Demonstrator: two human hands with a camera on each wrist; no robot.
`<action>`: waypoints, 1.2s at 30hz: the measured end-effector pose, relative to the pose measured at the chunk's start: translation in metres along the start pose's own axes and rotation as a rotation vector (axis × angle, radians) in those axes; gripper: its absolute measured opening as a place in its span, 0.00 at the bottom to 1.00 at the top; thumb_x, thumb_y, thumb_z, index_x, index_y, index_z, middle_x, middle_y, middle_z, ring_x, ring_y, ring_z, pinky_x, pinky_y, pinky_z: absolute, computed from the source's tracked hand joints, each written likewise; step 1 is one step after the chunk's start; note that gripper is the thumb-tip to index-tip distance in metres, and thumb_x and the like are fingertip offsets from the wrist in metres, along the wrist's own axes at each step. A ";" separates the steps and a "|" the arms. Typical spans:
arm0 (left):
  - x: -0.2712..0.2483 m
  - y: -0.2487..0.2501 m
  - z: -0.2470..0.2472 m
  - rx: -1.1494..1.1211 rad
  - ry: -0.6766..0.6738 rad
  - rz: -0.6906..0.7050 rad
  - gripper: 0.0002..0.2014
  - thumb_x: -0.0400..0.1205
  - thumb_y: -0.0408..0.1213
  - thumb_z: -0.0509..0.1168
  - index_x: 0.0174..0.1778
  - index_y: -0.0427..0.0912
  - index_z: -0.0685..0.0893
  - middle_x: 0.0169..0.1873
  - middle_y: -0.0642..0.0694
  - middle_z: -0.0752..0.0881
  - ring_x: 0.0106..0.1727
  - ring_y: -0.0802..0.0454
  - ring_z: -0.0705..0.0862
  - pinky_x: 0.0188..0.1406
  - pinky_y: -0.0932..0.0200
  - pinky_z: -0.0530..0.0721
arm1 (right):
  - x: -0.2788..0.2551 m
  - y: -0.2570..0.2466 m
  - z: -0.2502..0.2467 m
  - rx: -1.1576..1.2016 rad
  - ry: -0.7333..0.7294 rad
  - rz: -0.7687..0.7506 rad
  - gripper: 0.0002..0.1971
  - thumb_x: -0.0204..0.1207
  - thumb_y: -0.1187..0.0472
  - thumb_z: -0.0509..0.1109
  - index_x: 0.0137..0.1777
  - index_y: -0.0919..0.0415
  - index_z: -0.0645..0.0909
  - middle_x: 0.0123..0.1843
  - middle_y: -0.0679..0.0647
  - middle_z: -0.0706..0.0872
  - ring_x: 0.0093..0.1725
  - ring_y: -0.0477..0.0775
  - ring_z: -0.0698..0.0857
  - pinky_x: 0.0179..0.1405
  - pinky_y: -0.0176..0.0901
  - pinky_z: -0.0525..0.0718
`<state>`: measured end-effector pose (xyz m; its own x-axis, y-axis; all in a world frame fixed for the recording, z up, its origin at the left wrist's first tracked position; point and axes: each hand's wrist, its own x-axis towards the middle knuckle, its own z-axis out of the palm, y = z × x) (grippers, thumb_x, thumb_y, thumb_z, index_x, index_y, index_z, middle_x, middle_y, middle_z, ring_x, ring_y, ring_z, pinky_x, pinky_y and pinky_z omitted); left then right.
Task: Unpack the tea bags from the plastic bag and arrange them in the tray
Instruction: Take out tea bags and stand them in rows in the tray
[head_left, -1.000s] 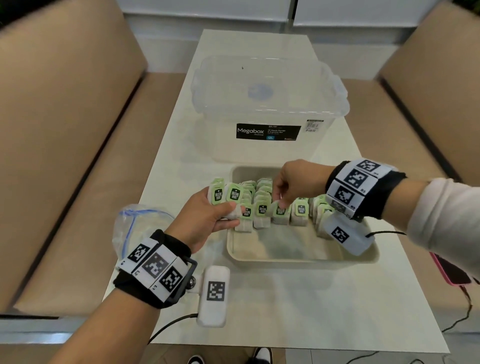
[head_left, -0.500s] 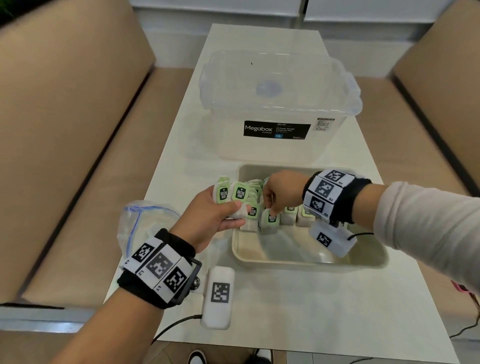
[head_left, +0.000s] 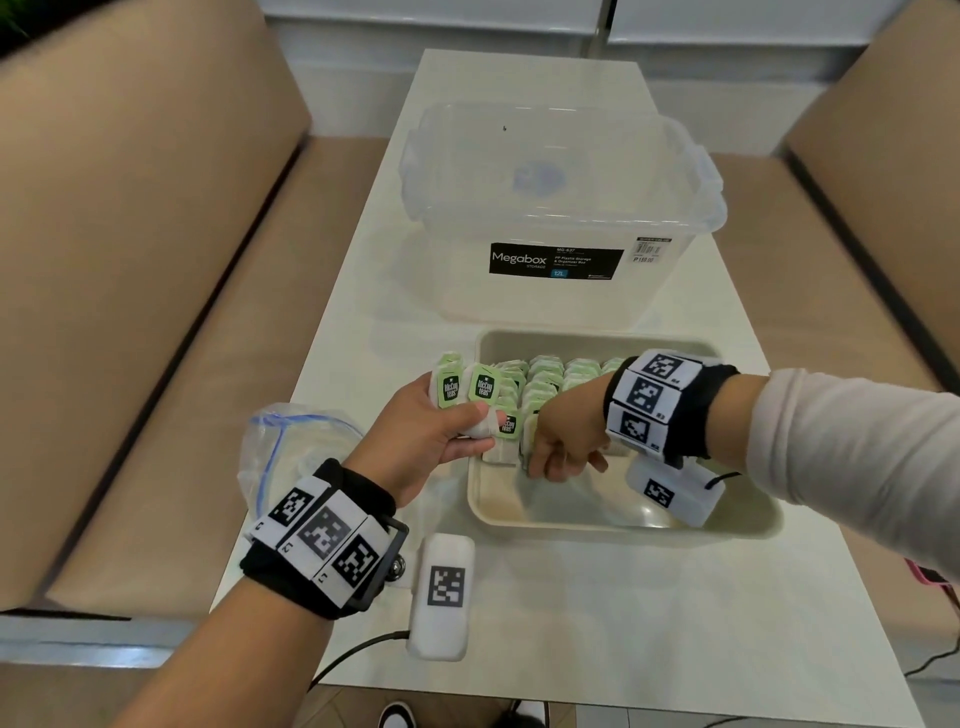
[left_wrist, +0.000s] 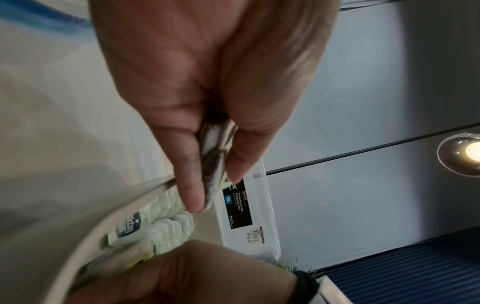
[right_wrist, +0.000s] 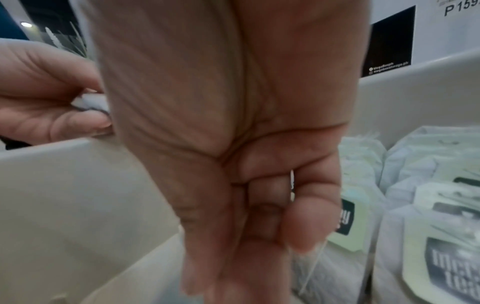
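Observation:
My left hand (head_left: 467, 431) grips a small bunch of green-tagged tea bags (head_left: 470, 387) just outside the left rim of the beige tray (head_left: 623, 525). In the left wrist view thumb and fingers pinch those bags (left_wrist: 214, 164). My right hand (head_left: 556, 462) is down in the tray at the near end of the left rows, fingers curled. The right wrist view shows its thumb and fingers pinching a thin white tag (right_wrist: 292, 185) with a string hanging below. Rows of tea bags (head_left: 550, 379) stand along the tray's far half. The crumpled plastic bag (head_left: 291, 452) lies left of my left wrist.
A clear lidded Megabox storage box (head_left: 561, 208) stands right behind the tray. The near half of the tray floor holds no bags. Tan benches flank the narrow white table (head_left: 649, 623). A pink phone (head_left: 930, 577) pokes in at the right edge.
My right hand has moved left and nearer across the tray and dropped low at the front of the left rows. The left hand keeps its bunch in the same place.

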<state>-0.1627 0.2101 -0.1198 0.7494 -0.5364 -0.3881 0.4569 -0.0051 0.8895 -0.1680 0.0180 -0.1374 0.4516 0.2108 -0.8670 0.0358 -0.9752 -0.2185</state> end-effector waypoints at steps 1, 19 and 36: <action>0.000 0.000 0.000 -0.002 -0.001 -0.001 0.16 0.80 0.24 0.63 0.64 0.31 0.76 0.57 0.32 0.86 0.55 0.42 0.88 0.48 0.55 0.89 | 0.001 0.000 -0.002 0.008 0.012 0.010 0.27 0.77 0.74 0.62 0.74 0.54 0.74 0.54 0.48 0.85 0.22 0.41 0.82 0.23 0.27 0.79; -0.005 0.010 0.018 -0.005 -0.102 0.025 0.15 0.79 0.21 0.62 0.62 0.33 0.78 0.55 0.36 0.87 0.51 0.47 0.89 0.44 0.62 0.88 | -0.076 -0.010 -0.023 0.522 0.761 -0.235 0.06 0.73 0.57 0.76 0.43 0.57 0.83 0.23 0.36 0.83 0.21 0.38 0.79 0.23 0.24 0.74; -0.003 0.000 0.027 0.032 -0.066 -0.017 0.10 0.80 0.28 0.64 0.57 0.38 0.79 0.53 0.43 0.87 0.50 0.50 0.89 0.46 0.60 0.89 | -0.093 0.024 -0.008 0.534 0.647 -0.101 0.01 0.72 0.63 0.76 0.41 0.58 0.86 0.25 0.43 0.83 0.21 0.40 0.77 0.26 0.29 0.77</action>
<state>-0.1779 0.1891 -0.1118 0.7081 -0.5904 -0.3874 0.4532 -0.0408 0.8905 -0.2016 -0.0254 -0.0584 0.8961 0.0561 -0.4402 -0.2494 -0.7568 -0.6042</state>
